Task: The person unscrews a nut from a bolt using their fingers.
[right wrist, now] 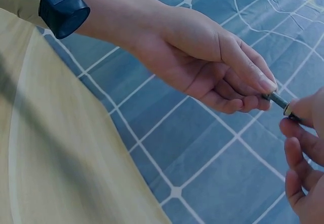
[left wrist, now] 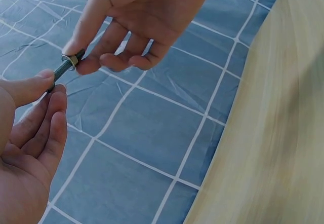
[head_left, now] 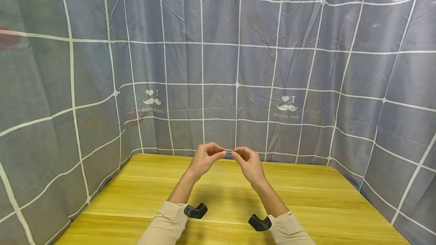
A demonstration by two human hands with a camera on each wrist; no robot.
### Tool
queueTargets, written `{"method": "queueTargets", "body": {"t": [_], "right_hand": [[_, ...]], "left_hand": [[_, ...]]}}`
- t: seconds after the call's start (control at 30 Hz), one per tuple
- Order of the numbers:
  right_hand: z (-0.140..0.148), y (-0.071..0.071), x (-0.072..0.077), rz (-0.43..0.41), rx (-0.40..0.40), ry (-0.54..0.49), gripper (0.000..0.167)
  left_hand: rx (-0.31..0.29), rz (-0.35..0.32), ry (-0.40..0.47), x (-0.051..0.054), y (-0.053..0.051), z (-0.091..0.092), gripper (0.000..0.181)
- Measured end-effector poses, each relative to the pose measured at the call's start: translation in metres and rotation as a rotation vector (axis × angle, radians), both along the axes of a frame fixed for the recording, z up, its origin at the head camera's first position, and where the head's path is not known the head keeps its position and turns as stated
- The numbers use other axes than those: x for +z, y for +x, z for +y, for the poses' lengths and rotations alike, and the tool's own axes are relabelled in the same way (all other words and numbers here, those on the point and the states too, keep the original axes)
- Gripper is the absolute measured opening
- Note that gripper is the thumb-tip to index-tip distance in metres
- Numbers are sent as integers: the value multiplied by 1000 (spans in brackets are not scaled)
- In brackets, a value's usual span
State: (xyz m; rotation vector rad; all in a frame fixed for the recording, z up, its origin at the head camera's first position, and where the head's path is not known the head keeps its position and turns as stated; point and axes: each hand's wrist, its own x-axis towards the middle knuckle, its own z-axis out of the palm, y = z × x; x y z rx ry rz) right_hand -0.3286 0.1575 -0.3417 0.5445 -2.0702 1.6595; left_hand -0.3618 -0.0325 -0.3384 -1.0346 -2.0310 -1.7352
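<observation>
A small metal threaded bolt point(head_left: 228, 152) spans the gap between both hands, above the table's far edge. My left hand point(head_left: 203, 158) pinches one end between thumb and fingertips. The other end is pinched by my right hand point(head_left: 250, 165). In the left wrist view the grey thread of the bolt point(left wrist: 62, 70) shows, with a brassy nut or ring point(left wrist: 73, 60) beside the right fingertips; my left hand point(left wrist: 31, 138) is nearer. From the right wrist, my left hand point(right wrist: 202, 62) and right hand point(right wrist: 306, 148) meet the bolt point(right wrist: 279, 101); fingertips cover both its ends.
Below the hands lies a yellow wood-grain table point(head_left: 218, 192). A grey curtain with white grid lines point(head_left: 219, 63) stands behind it and on both sides. Each wrist carries a black device, one at the left point(head_left: 195, 211) and one at the right point(head_left: 260, 222).
</observation>
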Motion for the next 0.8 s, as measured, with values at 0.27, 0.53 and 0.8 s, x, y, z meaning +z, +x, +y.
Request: {"method": "queueTargets", "body": {"t": [0.27, 0.53, 0.8], "right_hand": [[-2, 3, 1, -3, 10, 17, 22], [2, -18, -15, 2, -16, -6, 13], [7, -33, -27, -15, -25, 6, 22]], "left_hand": [[7, 1, 1, 0, 0, 0, 15], [8, 16, 1, 0, 0, 0, 12], [11, 9, 4, -1, -1, 0, 13]]}}
